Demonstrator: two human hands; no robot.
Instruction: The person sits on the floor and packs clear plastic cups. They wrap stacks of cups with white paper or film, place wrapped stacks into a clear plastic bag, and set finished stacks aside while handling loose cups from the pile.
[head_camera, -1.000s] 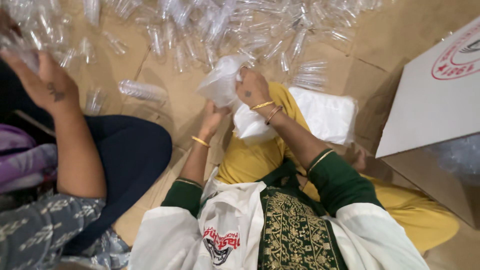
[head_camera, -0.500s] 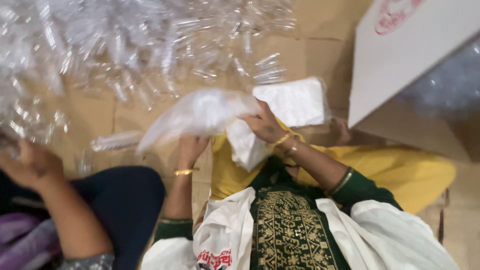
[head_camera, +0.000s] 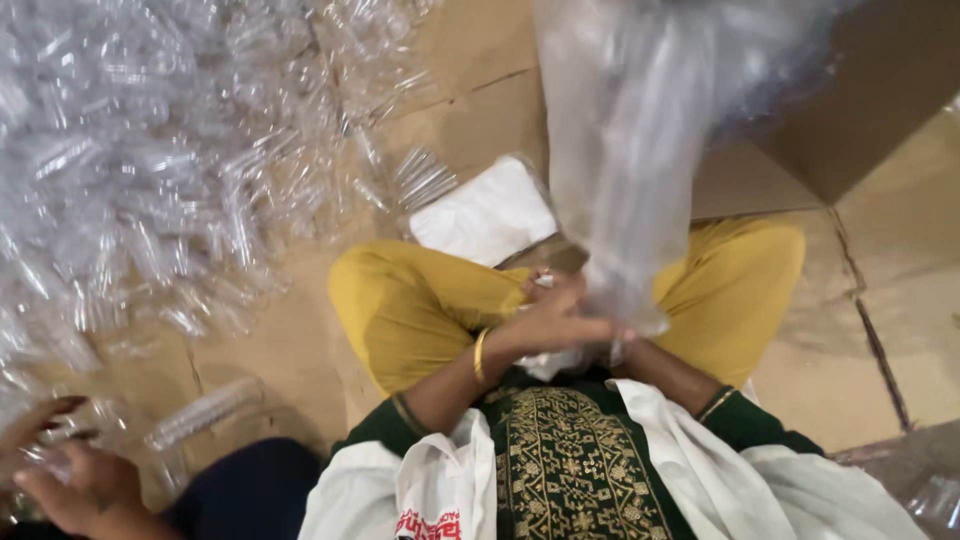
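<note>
Cardboard-covered floor (head_camera: 470, 90) filled the view, brown sheets laid edge to edge. A big heap of clear plastic tubes (head_camera: 150, 160) spread over the upper left of it, loose ones trailing toward the person's knee. Brown cardboard box (head_camera: 850, 90) sat at upper right, partly hidden. A large clear plastic bag (head_camera: 630, 150) hung upright in front of the box, blurred, its lower end coming down to the person's lap, above the crossed yellow-trousered legs. A flat stack of white bags (head_camera: 485, 212) lay on the floor just beyond the left knee, with a small bundle of clear tubes (head_camera: 425, 178) touching its far edge. Left hand (head_camera: 555, 318) was curled around the bag's lower end, fingers pressed together on the plastic, gold bangle at the wrist. Right hand was mostly hidden behind the bag and the left hand; could not tell its grip. At bottom left a co-worker's hand (head_camera: 75, 480) lay palm up, fingers loosely curled around small clear tubes, near a single tube pack (head_camera: 200, 412) on the floor.
</note>
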